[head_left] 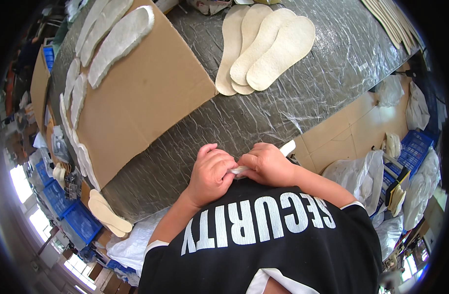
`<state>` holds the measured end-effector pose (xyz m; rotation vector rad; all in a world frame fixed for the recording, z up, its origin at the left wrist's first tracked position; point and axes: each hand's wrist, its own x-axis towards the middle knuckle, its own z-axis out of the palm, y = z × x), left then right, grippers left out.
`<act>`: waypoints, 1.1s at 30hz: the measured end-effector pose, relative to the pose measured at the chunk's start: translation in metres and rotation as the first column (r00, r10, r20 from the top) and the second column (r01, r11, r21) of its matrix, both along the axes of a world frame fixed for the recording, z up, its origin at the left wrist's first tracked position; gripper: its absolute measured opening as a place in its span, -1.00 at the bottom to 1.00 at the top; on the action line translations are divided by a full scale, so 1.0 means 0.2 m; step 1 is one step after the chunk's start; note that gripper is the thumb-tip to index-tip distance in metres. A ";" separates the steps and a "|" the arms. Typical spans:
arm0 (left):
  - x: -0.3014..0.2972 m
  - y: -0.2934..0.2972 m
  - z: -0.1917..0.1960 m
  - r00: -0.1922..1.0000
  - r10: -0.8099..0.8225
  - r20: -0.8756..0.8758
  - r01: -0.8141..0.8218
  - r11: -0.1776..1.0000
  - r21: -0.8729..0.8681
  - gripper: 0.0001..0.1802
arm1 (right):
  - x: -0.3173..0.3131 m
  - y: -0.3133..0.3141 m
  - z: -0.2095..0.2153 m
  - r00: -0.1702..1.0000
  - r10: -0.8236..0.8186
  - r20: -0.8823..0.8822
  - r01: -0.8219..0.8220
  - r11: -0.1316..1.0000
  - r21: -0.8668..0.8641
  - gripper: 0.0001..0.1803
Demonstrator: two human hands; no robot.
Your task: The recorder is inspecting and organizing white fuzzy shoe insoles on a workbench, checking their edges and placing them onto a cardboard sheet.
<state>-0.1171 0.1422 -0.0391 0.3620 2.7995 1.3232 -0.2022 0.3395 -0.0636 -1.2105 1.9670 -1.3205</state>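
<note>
Close against my black shirt, at the table's near edge, my left hand (212,172) and my right hand (267,164) meet with fingers closed on a white insole (288,148). It is seen nearly edge-on. One rounded end sticks out past my right hand, and a bit of its edge shows between the fingertips of both hands. The rest is hidden by my hands. Beyond them, several cream insoles (282,55) lie fanned out and overlapping on the table (342,54).
A brown cardboard sheet (151,83) lies at left, with fluffy white insoles (121,46) along its far and left edges. More insoles (106,213) rest at the table's left corner. Thin strips (391,24) lie far right. Blue crates (414,149) and plastic bags (357,179) stand at right.
</note>
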 end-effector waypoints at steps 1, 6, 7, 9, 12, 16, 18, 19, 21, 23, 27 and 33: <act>-0.01 0.00 0.02 1.000 0.000 0.000 0.000 1.000 0.001 -0.73 | 0.00 0.00 -0.01 1.000 0.017 -0.011 -0.016 0.999 0.029 -0.79; -0.02 -0.12 0.11 0.988 0.115 0.105 -0.126 0.986 0.109 -0.71 | 0.00 0.02 -0.02 0.999 0.005 -0.041 -0.005 1.000 0.016 -0.79; -0.02 -0.13 0.11 0.989 0.110 0.101 -0.120 0.988 0.098 -0.74 | 0.00 0.02 -0.02 0.999 0.012 -0.041 -0.012 1.000 0.014 -0.79; -0.02 -0.13 0.11 0.995 0.068 0.070 -0.071 0.997 0.041 -0.75 | 0.00 0.01 -0.01 0.999 0.009 -0.048 -0.009 1.000 0.011 -0.79; -0.03 -0.09 0.11 1.000 0.015 0.018 -0.015 0.999 -0.042 -0.79 | 0.00 0.01 -0.01 0.998 -0.002 -0.057 0.002 1.000 0.007 -0.79; -0.03 -0.07 0.10 1.000 0.004 -0.018 -0.006 0.997 -0.079 -0.81 | 0.00 0.01 -0.01 0.998 -0.010 -0.062 0.010 1.000 -0.002 -0.79; -0.02 -0.07 0.09 1.000 0.008 0.005 -0.007 0.998 -0.068 -0.82 | 0.00 0.01 -0.02 0.997 -0.004 -0.072 0.003 1.000 -0.009 -0.78; -0.02 -0.07 0.09 1.000 0.010 0.029 -0.008 0.998 -0.059 -0.82 | 0.00 0.01 -0.03 0.997 0.001 -0.082 -0.002 1.000 -0.018 -0.78; -0.02 -0.07 0.09 1.000 0.012 0.015 -0.011 0.999 -0.044 -0.82 | 0.00 0.01 -0.03 0.996 0.011 -0.090 -0.013 1.000 -0.018 -0.77; -0.02 -0.06 0.08 1.000 0.013 0.002 -0.013 1.000 -0.028 -0.82 | 0.01 0.01 -0.03 0.995 0.020 -0.099 -0.022 1.000 -0.016 -0.76; -0.03 -0.04 0.08 1.000 -0.005 -0.015 0.004 0.998 -0.060 -0.81 | 0.01 0.01 -0.03 0.997 -0.020 -0.073 0.020 1.000 -0.002 -0.74; -0.02 -0.03 0.07 1.000 -0.002 -0.030 -0.001 0.997 -0.078 -0.78 | 0.02 0.02 -0.03 0.998 -0.025 -0.056 0.026 0.999 0.025 -0.74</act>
